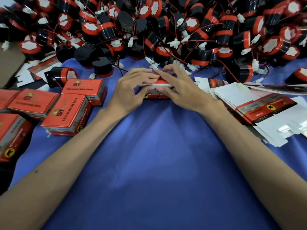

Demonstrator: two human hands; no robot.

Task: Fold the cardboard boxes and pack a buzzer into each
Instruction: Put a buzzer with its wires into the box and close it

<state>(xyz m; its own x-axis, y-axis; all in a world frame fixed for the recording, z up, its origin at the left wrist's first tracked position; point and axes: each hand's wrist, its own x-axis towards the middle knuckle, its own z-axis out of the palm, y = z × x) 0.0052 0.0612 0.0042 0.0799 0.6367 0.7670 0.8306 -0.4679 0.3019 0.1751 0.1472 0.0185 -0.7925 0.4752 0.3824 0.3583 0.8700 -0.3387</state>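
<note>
Red box [157,95] dead centre, white flap edge showing on top, mostly covered. Closed boxes [66,112] clustered left. Flat blanks [259,103] stacked right. Black-and-red buzzers [166,27] heaped across back; single buzzer [61,75] on its side, back left.

Matt blue cloth [149,163], softly creased, fills the lower frame. The piled buzzers [106,30] along the top are glossy black plastic with red bands and white plastic connectors [174,42]. Folded boxes [66,112] at left are smooth, faintly shiny red printed cardboard; flat blanks [232,95] at right show matt white insides.
</note>
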